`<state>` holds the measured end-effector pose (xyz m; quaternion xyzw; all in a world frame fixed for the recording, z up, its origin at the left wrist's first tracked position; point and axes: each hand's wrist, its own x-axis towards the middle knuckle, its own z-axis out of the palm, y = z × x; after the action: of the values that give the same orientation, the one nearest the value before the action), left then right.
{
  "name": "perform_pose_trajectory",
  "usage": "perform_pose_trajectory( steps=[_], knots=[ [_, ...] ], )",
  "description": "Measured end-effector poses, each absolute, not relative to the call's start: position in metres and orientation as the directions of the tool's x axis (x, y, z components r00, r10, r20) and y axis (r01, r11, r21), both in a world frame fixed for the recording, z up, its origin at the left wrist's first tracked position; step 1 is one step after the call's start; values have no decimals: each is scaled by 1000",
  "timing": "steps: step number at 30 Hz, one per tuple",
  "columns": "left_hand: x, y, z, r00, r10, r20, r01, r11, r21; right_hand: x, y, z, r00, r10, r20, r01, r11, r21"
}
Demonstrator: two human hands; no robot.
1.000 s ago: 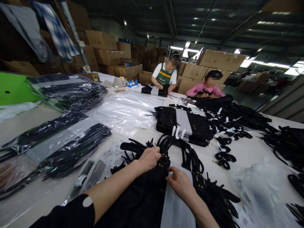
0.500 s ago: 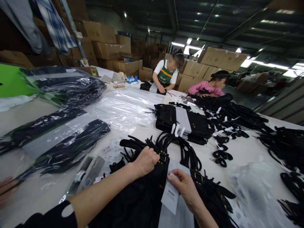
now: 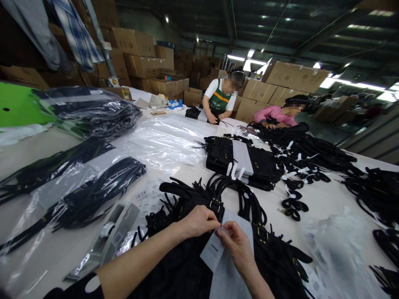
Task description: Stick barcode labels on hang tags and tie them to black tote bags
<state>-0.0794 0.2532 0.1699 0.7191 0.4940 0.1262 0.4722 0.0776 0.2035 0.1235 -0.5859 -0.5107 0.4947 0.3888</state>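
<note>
A printed white label (image 3: 214, 250) hangs from the fingers of my right hand (image 3: 239, 245), which pinches its upper end. My left hand (image 3: 197, 221) is closed in a pinch, its fingertips meeting the right ones at the label's top; what lies between them is too small to make out. Under both hands is a stack of black bags (image 3: 182, 265) with long handles and gold buckles. A light grey sheet (image 3: 232, 280) covers part of the stack. Black looped handles (image 3: 246, 197) arch away just beyond my hands.
A tape dispenser (image 3: 107, 234) and loose labels (image 3: 148, 193) lie to the left. Plastic-wrapped black bags (image 3: 77, 178) sit farther left, beside clear plastic sheets (image 3: 165, 141). Another bag stack (image 3: 221, 153) lies ahead, crumpled plastic (image 3: 336, 245) at right. Two people work across the table.
My left hand has come down and right from the buckles to the label's top end. The label has swung left with my right hand's fingers. A hand at the far left edge is gone.
</note>
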Motion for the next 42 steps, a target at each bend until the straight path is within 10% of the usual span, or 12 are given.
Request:
perform_pose_trajectory(
  steps=[10,16,23,42],
  knots=[
    [-69,255,152,360,841,-403,517,180,837,74,202,119,46,999,15,412,-6,-911],
    [-65,258,146,312,852,-421,508,225,832,75,205,126,77,911,406,593,286,-753],
    [-72,260,151,325,811,-486,441,325,837,60,206,131,102,962,-255,-91,-246,-965],
    [-80,253,154,323,907,-271,663,-13,748,58,207,114,159,882,-444,-381,-361,-851]
  ],
)
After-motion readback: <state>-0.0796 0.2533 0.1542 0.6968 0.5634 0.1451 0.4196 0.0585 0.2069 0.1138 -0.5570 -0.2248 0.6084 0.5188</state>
